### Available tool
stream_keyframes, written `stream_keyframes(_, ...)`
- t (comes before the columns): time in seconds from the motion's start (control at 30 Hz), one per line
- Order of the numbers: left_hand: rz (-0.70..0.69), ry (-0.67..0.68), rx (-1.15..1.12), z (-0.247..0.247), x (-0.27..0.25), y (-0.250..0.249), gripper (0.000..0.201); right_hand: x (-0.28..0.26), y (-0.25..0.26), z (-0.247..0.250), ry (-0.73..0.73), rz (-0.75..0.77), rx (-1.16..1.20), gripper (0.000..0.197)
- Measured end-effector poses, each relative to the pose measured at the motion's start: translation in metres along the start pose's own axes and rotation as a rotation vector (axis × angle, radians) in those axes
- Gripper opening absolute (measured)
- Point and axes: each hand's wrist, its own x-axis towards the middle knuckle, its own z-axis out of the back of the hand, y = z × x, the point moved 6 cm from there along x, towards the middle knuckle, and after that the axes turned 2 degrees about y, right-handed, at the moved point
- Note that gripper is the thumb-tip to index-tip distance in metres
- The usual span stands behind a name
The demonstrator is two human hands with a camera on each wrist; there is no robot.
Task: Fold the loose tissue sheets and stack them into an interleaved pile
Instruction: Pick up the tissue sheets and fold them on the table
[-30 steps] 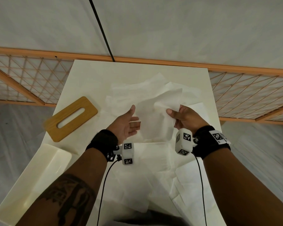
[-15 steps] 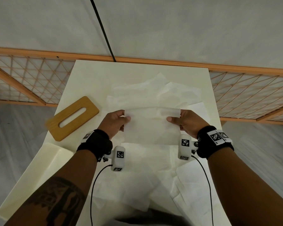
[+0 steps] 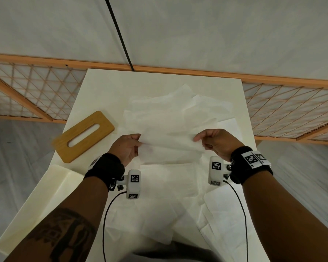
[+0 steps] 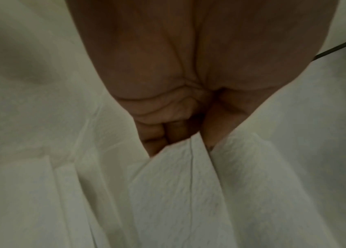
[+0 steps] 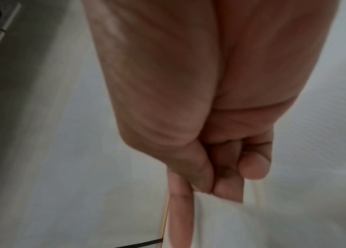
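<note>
Two hands pinching one tissue sheet taut at frame centre, mid-fold.
Left hand nips the sheet's left edge, thumb against curled fingers; right hand nips the right edge the same way, confirmed in the right wrist view. Sheet hangs just above the loose tissue sheets spread over the white table; more lie lower right. Wooden slotted lid sits left of centre, white tray at lower left, neither touched. Risks, as I judge them: thin paper under tension could tear at the pinch points; uneven pull would skew the crease; lowering it could drag or catch the sheets beneath, spoiling alignment. No folded pile clearly visible yet, so task looks early.
</note>
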Motion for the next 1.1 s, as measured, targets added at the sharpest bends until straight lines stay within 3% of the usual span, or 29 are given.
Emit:
stream_keyframes(0.13, 0.043, 0.106, -0.014, -0.001, -0.003, 0.002, 0.049, -0.002, -0.002, -0.005, 0.043, -0.077, 0.156, 0.042)
stream_keyframes(0.23, 0.073, 0.082, 0.007, -0.002, -0.003, 0.002, 0.054, -0.006, -0.001, -0.008, 0.015, -0.124, 0.234, 0.032)
stream_keyframes(0.37, -0.005, 0.045, 0.265, -0.003, -0.005, 0.002, 0.012, -0.008, -0.010, -0.010, 0.030, -0.141, 0.044, 0.022)
stream_keyframes(0.63, -0.042, 0.116, 0.755, 0.005, -0.025, 0.020, 0.030, -0.020, -0.050, -0.025, 0.084, -0.192, -0.154, 0.025)
stream_keyframes(0.9, -0.076, 0.079, 1.024, 0.007, -0.038, 0.046, 0.033, -0.023, -0.071, -0.041, 0.023, -0.152, -0.397, 0.016)
stream_keyframes(1.1, -0.064, 0.107, 1.273, 0.007, -0.036, 0.063, 0.030, -0.015, -0.080, -0.048, -0.025, -0.203, -0.544, 0.013)
